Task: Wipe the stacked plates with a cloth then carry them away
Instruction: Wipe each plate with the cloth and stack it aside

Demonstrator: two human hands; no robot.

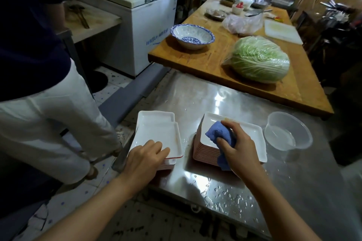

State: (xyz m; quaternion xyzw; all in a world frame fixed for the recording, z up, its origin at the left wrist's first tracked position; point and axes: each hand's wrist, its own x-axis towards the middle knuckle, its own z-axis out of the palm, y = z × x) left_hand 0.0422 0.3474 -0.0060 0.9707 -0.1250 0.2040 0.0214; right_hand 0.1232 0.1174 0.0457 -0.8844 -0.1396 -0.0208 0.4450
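Note:
Two stacks of white rectangular plates with red undersides stand on the wet steel table (195, 96). The tall stack (252, 135) is on the right; my right hand (241, 148) presses a blue cloth (219, 137) onto its top plate. The low stack (156, 131) sits at the table's left edge, its top plate lying askew. My left hand (145, 160) rests on that plate's near edge, fingers over the rim.
A clear plastic tub (288, 131) with a little water stands right of the tall stack. Behind lies a wooden table (211, 55) with a wrapped cabbage (258, 58) and a blue-patterned bowl (192, 35). A person in white trousers (49, 115) stands close on the left.

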